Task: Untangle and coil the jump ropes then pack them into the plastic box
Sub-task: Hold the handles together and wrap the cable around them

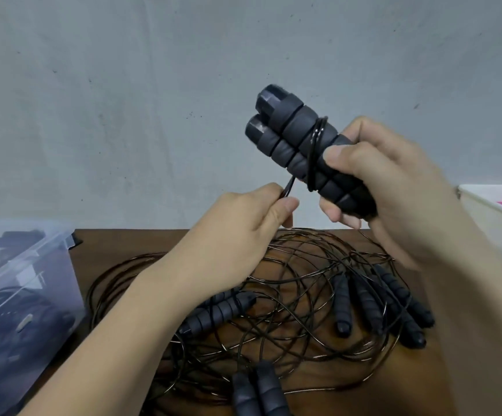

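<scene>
right hand (378,181): two grey foam handles (297,136), side by side, are gripped above the tangled pile (297,283).
left hand (243,229): the black cord (314,157) looped round the handles is pinched, above the pile.
tangled pile: ropes and handles are spread on the brown surface (393,382).
plastic box (18,280): set left of the pile, dark contents inside.
white bin (496,217): right of the pile.

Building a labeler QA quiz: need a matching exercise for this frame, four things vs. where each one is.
Things:
1. pair of dark grey foam handles
2. thin black cord
3. clear plastic box
4. white bin

Places:
A. far right edge of view
B. pinched by the left hand
C. gripped in the right hand
D. far left edge of view

Pairs: 1-C, 2-B, 3-D, 4-A
</scene>
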### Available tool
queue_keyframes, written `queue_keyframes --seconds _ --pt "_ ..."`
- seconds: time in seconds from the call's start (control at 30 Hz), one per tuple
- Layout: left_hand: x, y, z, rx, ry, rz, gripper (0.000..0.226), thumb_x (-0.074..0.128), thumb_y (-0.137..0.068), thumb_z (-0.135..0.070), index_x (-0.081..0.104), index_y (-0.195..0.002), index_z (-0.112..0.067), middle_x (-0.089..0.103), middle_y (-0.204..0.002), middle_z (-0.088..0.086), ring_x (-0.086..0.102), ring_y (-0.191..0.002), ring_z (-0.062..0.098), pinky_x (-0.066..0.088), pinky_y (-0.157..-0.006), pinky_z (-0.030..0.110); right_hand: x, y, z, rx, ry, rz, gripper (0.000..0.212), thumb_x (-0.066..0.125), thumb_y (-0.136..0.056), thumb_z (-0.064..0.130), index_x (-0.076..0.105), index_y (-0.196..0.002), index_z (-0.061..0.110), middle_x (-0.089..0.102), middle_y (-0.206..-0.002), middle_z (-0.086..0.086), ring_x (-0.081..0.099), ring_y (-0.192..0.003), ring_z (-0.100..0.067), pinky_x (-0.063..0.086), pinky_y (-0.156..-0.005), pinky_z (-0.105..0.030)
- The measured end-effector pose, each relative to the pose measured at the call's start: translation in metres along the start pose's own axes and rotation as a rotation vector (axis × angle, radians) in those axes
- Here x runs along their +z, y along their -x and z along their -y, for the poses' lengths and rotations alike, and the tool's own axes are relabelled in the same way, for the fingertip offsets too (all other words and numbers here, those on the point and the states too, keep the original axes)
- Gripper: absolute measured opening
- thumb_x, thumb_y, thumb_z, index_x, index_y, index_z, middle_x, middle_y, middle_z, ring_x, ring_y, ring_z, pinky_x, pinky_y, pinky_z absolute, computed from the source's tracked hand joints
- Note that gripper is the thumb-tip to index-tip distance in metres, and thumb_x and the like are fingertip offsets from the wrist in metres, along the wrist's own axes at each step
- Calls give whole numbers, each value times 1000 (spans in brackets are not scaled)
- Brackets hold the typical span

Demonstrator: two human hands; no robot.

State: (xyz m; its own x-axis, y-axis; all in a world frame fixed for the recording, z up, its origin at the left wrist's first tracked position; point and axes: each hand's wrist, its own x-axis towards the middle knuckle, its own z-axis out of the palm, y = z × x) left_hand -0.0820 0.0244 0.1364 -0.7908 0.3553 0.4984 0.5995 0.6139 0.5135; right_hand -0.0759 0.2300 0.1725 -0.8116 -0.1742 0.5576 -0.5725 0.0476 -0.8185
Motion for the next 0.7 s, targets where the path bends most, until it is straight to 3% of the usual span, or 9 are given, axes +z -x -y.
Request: queue_keyframes --seconds 0.07,0.13,0.23,0.33,0.4,0.47,0.6,0.7 --pt "-1 1 -1 -30 -63 29 36 44 -109 -46 57 -86 -23 57 -58 -13 53 -56 11 34 -50 20 5 0 -3 -14 133 -11 21 64 -99 29 54 -85 19 63 -65 -13 52 -55 -25 38 -52 -36" --pt "-3 3 -2 -42 -116 52 37 46 -109 -48 54 -85 -21 55 -58 -4 51 -54 16 32 -48 25 5 0 -6 -17 292 6 19 63 -103 35 56 -91 21 66 -69 -11 53 -55 -16 42 -61 -38" --pt "-7 7 -7 -23 -121 59 37 47 -109 -47 60 -90 -18 57 -60 -5 54 -55 17 35 -49 25 4 -3 -14 -21 458 -22 17 63 -104 40 59 -103 23 67 -80 0 59 -57 -10 44 -65 -31" --pt "-12 9 -12 14 -107 60 35 49 -108 -46 64 -90 -20 57 -60 -12 52 -55 13 35 -49 22 6 -7 -24 -7 568 -60 18 62 -103 46 60 -109 29 65 -98 -3 63 -69 -8 42 -61 -17" --pt "-15 10 -14 43 -88 42 33 51 -108 -43 64 -87 -22 53 -57 -9 49 -52 12 34 -49 21 8 -9 -29 -19 634 -38 15 60 -102 49 60 -108 36 61 -106 0 66 -83 -11 45 -71 -23" --pt "-22 11 -15 70 -50 -7 31 53 -108 -41 66 -85 -25 51 -54 -10 47 -49 9 32 -49 20 8 -8 -31 -21 670 36 15 58 -101 53 61 -108 40 59 -109 6 67 -90 -14 50 -79 -33" --pt "-39 11 -9 86 -2 -96 28 63 -101 -46 71 -81 -28 54 -53 -11 48 -49 8 32 -47 20 8 -3 -24 18 723 230 20 55 -101 58 65 -111 44 62 -106 11 65 -92 -6 53 -84 -34" --pt "-45 11 -2 82 21 -159 29 70 -91 -53 73 -80 -26 67 -65 -2 61 -59 17 45 -53 37 8 3 -16 119 633 430 22 57 -101 56 69 -116 44 67 -100 12 70 -86 -8 58 -83 -34"
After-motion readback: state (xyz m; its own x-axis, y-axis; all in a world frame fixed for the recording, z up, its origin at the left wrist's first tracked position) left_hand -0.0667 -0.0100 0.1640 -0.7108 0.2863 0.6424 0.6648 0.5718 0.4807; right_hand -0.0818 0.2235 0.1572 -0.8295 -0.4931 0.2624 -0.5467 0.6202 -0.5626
